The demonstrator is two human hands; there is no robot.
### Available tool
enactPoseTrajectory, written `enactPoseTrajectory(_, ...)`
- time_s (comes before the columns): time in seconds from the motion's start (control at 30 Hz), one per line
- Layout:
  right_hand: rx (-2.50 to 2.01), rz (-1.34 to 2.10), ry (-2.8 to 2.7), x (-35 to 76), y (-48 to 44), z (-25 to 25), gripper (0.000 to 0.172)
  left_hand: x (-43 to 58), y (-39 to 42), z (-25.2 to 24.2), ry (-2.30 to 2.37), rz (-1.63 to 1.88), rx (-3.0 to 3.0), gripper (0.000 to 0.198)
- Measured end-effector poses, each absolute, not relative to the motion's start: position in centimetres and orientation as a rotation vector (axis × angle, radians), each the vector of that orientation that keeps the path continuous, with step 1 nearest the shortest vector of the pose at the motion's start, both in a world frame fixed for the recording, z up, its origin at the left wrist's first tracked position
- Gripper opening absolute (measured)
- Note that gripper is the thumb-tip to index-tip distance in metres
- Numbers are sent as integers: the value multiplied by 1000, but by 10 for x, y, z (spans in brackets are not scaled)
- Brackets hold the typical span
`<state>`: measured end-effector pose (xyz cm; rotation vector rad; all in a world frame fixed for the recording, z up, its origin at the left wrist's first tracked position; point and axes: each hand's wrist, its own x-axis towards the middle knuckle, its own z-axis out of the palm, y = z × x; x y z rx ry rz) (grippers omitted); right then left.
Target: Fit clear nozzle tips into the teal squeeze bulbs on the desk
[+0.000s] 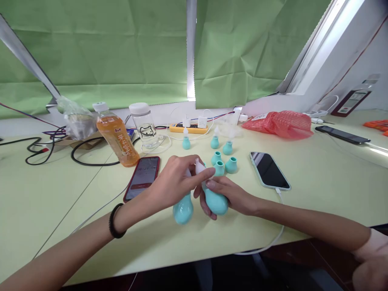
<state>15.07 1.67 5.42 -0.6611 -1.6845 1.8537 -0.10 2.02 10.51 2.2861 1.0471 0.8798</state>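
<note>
In front of me, my right hand [233,194] is wrapped round a teal bulb syringe [216,203], tilted with its neck up and to the left. The fingers of my left hand [178,176] are closed round the translucent white nozzle [199,167] at that neck. A second teal bulb [182,210] is just below my left hand, its upper part hidden behind the fingers; I cannot tell whether it is held or stands on the table. Beyond my hands stand several teal bulbs, some open-necked like this bulb [231,165], others with white nozzles like this one [186,142].
Left are a red-cased phone [142,178], an orange drink bottle [117,137] and a lidded clear cup [145,127]. A power strip [188,128] and a red plastic bag [279,124] lie along the back. Right, a phone [269,170] trails a white cable over the table [321,194] edge.
</note>
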Motion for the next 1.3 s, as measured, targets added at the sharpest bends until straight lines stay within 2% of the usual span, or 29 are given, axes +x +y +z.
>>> enactPoseTrajectory(0.27,-1047,1901,-1651,158,32,40,39,-12,52,93,1379,687,2548,26)
enactPoseTrajectory(0.4,-1035,1699,-1677,164,33,33,32,-18,75,89,1493,476,2610,37)
enactPoseTrajectory(0.57,-1018,1636,-1638,168,39,25,31,-15,101,69,1651,63,2750,31)
enactPoseTrajectory(0.73,-1035,1649,-1619,168,43,18,32,-12,115,53,1669,2,2793,32)
enactPoseTrajectory(0.83,-931,1599,-1585,166,40,16,30,-12,108,60,1704,209,2782,43)
enactPoseTrajectory(0.9,-872,1509,-1554,164,37,17,28,-9,95,68,1679,520,2716,44)
enactPoseTrajectory(1.07,-915,1394,-1520,157,23,26,30,9,57,81,1264,1342,2217,42)
enactPoseTrajectory(1.2,-919,1323,-1526,157,17,28,32,20,49,72,1129,1583,1794,47)
enactPoseTrajectory(1.3,-1007,1301,-1448,157,20,25,37,23,51,64,1118,1608,1538,47)
